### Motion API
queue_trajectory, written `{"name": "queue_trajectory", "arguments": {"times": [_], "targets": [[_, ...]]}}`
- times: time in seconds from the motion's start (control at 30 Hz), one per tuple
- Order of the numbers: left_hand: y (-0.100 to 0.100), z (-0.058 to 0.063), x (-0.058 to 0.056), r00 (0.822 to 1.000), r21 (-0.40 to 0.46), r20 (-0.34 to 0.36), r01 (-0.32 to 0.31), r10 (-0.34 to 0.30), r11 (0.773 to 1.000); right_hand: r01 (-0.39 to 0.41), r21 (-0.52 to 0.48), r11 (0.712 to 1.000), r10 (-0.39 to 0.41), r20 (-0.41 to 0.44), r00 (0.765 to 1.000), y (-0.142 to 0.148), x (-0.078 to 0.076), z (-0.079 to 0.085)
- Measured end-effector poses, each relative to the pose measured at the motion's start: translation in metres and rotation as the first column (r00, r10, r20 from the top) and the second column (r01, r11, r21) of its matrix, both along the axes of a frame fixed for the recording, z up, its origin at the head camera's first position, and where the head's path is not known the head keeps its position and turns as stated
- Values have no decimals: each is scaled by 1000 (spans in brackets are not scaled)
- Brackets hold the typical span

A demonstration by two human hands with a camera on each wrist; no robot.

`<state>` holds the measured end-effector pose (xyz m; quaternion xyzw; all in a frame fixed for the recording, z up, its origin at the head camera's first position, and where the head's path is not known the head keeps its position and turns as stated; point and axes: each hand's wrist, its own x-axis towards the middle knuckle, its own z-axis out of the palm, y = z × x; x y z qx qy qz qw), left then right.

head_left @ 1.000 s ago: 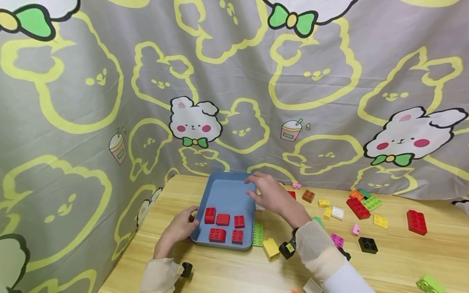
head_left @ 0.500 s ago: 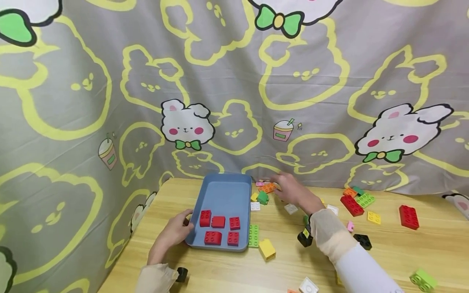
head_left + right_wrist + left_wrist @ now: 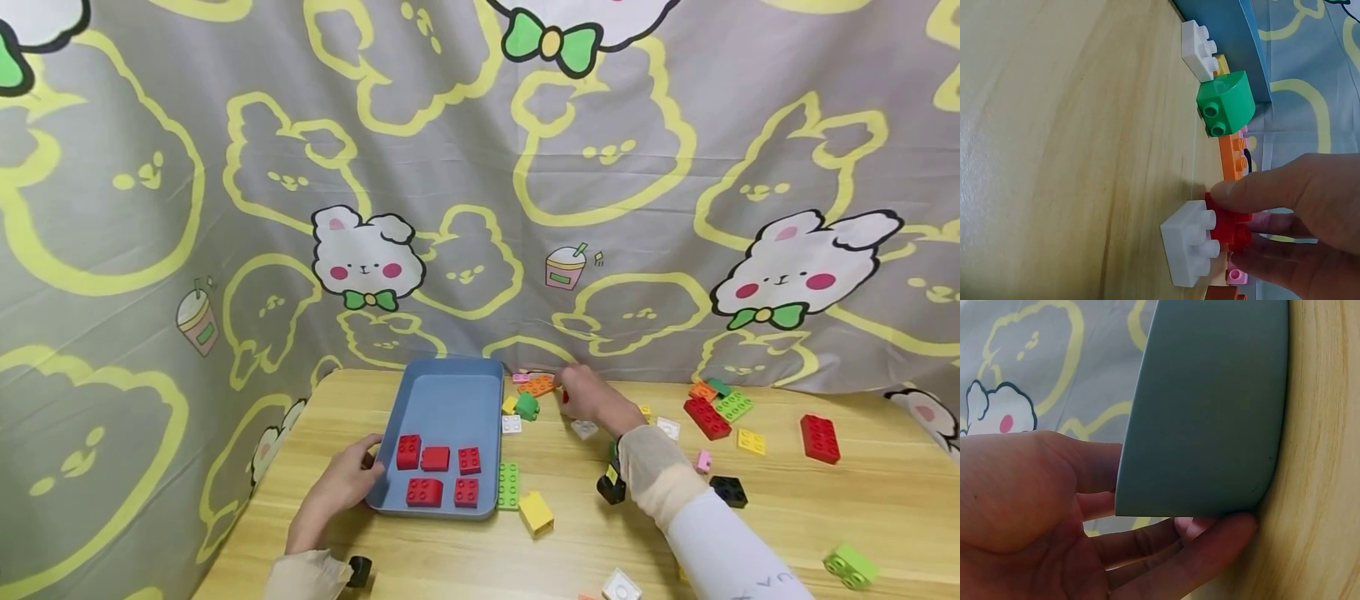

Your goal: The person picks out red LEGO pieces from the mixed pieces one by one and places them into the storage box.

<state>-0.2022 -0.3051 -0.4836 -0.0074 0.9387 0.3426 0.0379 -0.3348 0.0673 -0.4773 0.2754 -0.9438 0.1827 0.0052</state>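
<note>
A blue tray (image 3: 448,404) lies on the table with several red bricks (image 3: 424,492) grouped in its near half. My left hand (image 3: 343,479) holds the tray's near left corner; in the left wrist view, its fingers (image 3: 1216,550) wrap the outside of the wall. Beyond the tray's right side, by the curtain, my right hand (image 3: 594,400) pinches a red brick (image 3: 1225,226) between thumb and fingers. A white brick (image 3: 1188,247) sits right beside that brick, while an orange brick (image 3: 1231,156) lies just past the thumb.
Along the tray's right side are a green brick (image 3: 527,407), a white brick (image 3: 511,424), a lime plate (image 3: 508,486) and a yellow brick (image 3: 536,513). More bricks, including a large red one (image 3: 820,438), are scattered rightward. A patterned curtain (image 3: 480,183) hangs behind the table.
My right hand has moved from above the tray's right edge to the back of the table, where it has taken hold of a red brick. The left hand stays at the tray's corner.
</note>
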Motion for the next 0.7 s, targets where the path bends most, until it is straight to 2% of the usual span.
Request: {"name": "queue_trajectory", "arguments": {"times": [0.23, 0.4, 0.7], "targets": [[-2, -1, 1, 1000, 1, -2, 0, 0, 1000, 36, 9, 999, -36, 38, 999, -1, 1, -4], [-3, -2, 1, 1000, 4, 5, -5, 5, 1000, 37, 4, 999, -37, 30, 999, -1, 1, -6], [-3, 0, 1, 1000, -1, 9, 5, -5, 1000, 62, -18, 998, -61, 66, 996, -1, 7, 3]]}}
